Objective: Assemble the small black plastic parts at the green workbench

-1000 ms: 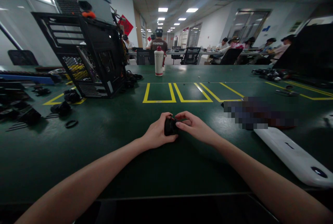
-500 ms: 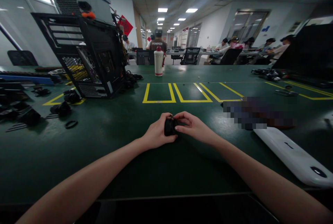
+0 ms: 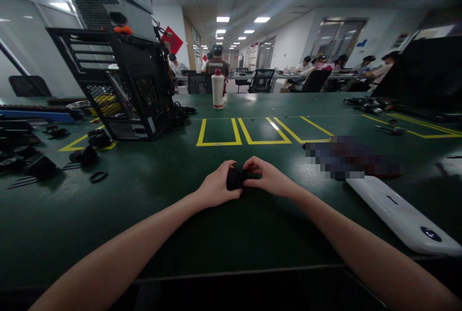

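Near the middle of the green table, my left hand (image 3: 215,187) is wrapped round a small black rounded object (image 3: 234,179), its kind too dark to make out. Thumb and fingers of my right hand (image 3: 269,177) pinch a small dark part (image 3: 252,175) at the object's right side. Whether that part is joined to the object cannot be told. A black ring (image 3: 98,176) lies flat on the table to the left. Beyond it are several black pieces (image 3: 83,156) with thin prongs.
A black computer case (image 3: 140,84) with a grey unit (image 3: 108,3) on top stands back left. Behind my hands is a white bottle (image 3: 218,90) with a red lid. To the right lie a white oblong device (image 3: 400,210) and a blurred patch (image 3: 353,157). People sit farther back.
My right hand's fingers have drawn slightly right and now pinch a dark part beside the black object. My left hand keeps its hold. The view has shifted a little.
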The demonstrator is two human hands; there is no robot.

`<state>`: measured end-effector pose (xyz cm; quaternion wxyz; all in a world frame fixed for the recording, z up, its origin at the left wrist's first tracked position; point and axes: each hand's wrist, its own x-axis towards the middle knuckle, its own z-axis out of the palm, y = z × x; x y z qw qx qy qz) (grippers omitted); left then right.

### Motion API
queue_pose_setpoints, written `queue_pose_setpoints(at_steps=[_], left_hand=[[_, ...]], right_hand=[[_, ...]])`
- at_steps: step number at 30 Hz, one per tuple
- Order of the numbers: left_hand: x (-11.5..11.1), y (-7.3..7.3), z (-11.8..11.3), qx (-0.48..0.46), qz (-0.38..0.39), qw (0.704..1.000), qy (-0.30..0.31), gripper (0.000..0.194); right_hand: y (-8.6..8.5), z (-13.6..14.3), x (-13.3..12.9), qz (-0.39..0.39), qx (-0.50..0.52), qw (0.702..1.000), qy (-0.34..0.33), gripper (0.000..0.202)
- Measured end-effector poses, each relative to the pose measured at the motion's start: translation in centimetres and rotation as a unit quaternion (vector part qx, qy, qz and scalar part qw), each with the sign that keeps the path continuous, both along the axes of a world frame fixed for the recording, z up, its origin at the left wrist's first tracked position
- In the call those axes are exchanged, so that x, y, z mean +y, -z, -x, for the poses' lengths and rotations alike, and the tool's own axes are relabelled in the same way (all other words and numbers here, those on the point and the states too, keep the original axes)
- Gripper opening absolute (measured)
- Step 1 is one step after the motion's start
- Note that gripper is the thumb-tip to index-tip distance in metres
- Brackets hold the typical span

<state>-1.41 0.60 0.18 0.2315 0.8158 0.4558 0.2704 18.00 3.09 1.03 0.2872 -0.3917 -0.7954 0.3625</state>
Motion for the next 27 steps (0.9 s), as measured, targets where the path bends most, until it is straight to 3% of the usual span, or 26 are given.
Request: queue_pose_setpoints(at_steps=[5,9,17,21,27], left_hand=[[0.0,0.0,0.5,-0.031,0.016,0.999,-0.007,0.076],[0.1,0.0,0.9,-0.046,0.009,0.999,-0.012,0.082],[-0.3,-0.3,1.5,-0.056,0.069,0.996,-0.011,0.072],[-0.4,-1.0,0.6,0.011,-0.003,1.000,-0.005,0.074],[-0.1,-2.2,-1.1,0.152,-0.065,0.985,0.039,0.055]], right_hand=[[0.3,-1.4,1.1,0.036,-0.036,0.998,0.029,0.040],[0.3,-2.0,1.1,0.003,-0.075,0.997,0.006,0.052],[-0.2,-2.3,0.8,-0.059,-0.174,0.983,0.010,0.041],[-0.3,-2.4,0.7,-0.067,-0.174,0.982,0.013,0.045],[-0.6,-2.1,0.5,-0.041,-0.185,0.982,0.014,0.033]])
